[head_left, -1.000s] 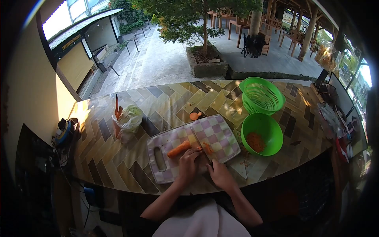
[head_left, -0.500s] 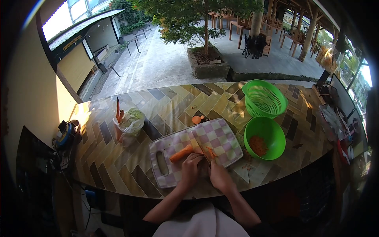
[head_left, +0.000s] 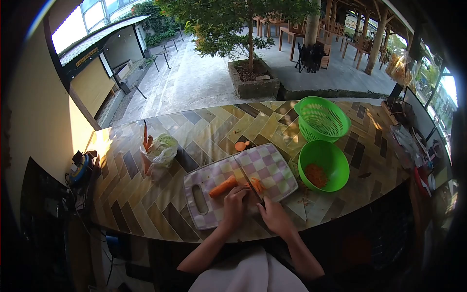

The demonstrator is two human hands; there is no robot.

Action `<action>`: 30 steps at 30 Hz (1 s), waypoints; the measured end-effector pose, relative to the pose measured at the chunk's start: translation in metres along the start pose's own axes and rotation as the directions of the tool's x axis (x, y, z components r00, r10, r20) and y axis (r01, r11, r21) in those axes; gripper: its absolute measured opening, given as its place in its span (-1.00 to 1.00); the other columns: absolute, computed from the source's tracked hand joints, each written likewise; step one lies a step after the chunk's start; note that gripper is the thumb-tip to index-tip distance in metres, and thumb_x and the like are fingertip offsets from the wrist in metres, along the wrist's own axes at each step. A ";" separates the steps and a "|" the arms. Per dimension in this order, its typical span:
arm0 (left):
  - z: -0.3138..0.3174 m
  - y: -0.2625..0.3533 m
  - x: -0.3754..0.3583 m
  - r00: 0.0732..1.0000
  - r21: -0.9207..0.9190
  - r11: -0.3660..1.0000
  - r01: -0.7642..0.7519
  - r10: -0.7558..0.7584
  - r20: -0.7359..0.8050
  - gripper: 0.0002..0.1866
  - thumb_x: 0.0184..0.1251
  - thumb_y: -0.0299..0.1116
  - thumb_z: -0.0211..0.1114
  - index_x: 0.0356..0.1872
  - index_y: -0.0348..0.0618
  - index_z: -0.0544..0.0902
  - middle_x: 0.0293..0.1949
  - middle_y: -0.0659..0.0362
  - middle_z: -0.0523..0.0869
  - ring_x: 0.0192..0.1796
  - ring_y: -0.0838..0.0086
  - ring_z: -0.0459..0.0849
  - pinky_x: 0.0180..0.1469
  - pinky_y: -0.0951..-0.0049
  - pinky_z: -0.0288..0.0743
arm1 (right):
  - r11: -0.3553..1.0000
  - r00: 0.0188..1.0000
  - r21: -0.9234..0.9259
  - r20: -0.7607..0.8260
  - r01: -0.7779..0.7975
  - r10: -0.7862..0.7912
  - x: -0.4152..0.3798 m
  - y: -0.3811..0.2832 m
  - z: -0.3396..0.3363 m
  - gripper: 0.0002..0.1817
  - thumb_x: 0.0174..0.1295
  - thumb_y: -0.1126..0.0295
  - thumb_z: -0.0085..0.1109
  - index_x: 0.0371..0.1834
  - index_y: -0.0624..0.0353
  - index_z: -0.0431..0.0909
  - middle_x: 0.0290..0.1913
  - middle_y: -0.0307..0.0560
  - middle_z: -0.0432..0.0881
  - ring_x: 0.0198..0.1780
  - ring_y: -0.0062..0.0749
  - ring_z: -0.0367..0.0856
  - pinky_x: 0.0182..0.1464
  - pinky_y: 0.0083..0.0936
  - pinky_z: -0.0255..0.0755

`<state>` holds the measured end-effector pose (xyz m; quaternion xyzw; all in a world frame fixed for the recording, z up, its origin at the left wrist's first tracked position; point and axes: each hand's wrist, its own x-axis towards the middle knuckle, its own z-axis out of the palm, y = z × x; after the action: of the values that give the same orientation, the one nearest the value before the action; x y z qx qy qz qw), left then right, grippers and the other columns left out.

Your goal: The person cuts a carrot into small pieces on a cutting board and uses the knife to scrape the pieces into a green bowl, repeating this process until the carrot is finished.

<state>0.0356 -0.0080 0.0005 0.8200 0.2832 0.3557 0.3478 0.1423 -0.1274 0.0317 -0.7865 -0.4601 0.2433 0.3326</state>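
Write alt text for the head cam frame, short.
Seen from above, a person's left hand steadies an orange carrot on a purple-and-white checkered plastic cutting board while the right hand holds a knife across it. To the right on the herringbone-tiled counter sit a green plastic bowl holding grated carrot and a green plastic colander.

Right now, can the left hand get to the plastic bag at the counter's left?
Probably yes: the left hand holds the carrot on the cutting board; bare counter lies between it and the plastic bag.

green colander (head_left: 322, 118), green bowl (head_left: 323, 165), plastic bag (head_left: 159, 150)
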 end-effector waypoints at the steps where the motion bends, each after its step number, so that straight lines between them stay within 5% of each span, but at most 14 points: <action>1: 0.001 -0.001 0.000 1.000 0.005 1.000 -0.022 0.022 -0.006 -0.77 0.17 -0.56 0.25 -0.17 -0.39 0.74 -0.07 -0.12 0.76 0.05 0.07 0.72 0.15 0.25 0.55 | 1.000 1.000 -0.020 -0.013 0.009 -0.009 0.000 0.000 0.003 -0.65 0.47 0.23 0.04 -0.20 0.39 0.37 -0.32 0.46 0.59 -0.15 0.43 0.54 -0.18 0.09 0.38; 13: 0.002 -0.007 0.001 0.999 0.007 0.999 -0.041 0.041 0.008 -0.69 0.02 -0.59 0.20 -0.16 -0.40 0.73 -0.05 -0.13 0.74 0.06 0.04 0.69 0.18 0.22 0.54 | 0.985 0.981 -0.105 0.122 -0.138 0.151 0.009 -0.008 0.004 -0.68 0.47 0.27 0.00 -0.11 0.42 0.40 -0.18 0.50 0.61 -0.03 0.39 0.57 -0.03 0.10 0.42; 19: 0.003 -0.005 0.000 0.998 0.018 0.998 -0.067 0.068 -0.003 -0.71 0.06 -0.58 0.22 -0.16 -0.39 0.73 -0.04 -0.12 0.74 0.05 0.04 0.70 0.17 0.21 0.54 | 0.975 0.988 -0.172 0.029 -0.144 0.151 0.012 -0.006 0.015 -0.70 0.47 0.30 -0.02 -0.10 0.41 0.40 -0.22 0.48 0.63 -0.08 0.39 0.59 -0.07 0.09 0.45; 22: 0.002 -0.006 -0.003 0.998 0.038 0.997 -0.061 0.061 -0.022 -0.72 0.06 -0.59 0.24 -0.16 -0.38 0.73 -0.04 -0.12 0.74 0.05 0.04 0.69 0.17 0.20 0.54 | 0.993 0.996 -0.088 -0.050 -0.084 0.080 0.008 -0.001 0.018 -0.68 0.48 0.27 0.00 -0.13 0.41 0.39 -0.27 0.46 0.62 -0.12 0.40 0.58 -0.12 0.08 0.44; 30: -0.002 0.001 -0.001 0.997 0.064 0.996 -0.066 0.068 -0.022 -0.73 0.04 -0.62 0.26 -0.18 -0.37 0.74 -0.10 -0.08 0.76 0.03 0.06 0.66 0.14 0.21 0.53 | 0.999 0.995 0.012 0.090 -0.037 0.035 0.005 -0.001 -0.010 -0.64 0.47 0.21 0.02 -0.18 0.39 0.39 -0.32 0.45 0.60 -0.13 0.40 0.56 -0.13 0.11 0.41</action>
<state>0.0338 -0.0085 0.0020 0.8352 0.2708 0.3680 0.3062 0.1506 -0.1256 0.0387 -0.7805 -0.4586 0.2876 0.3127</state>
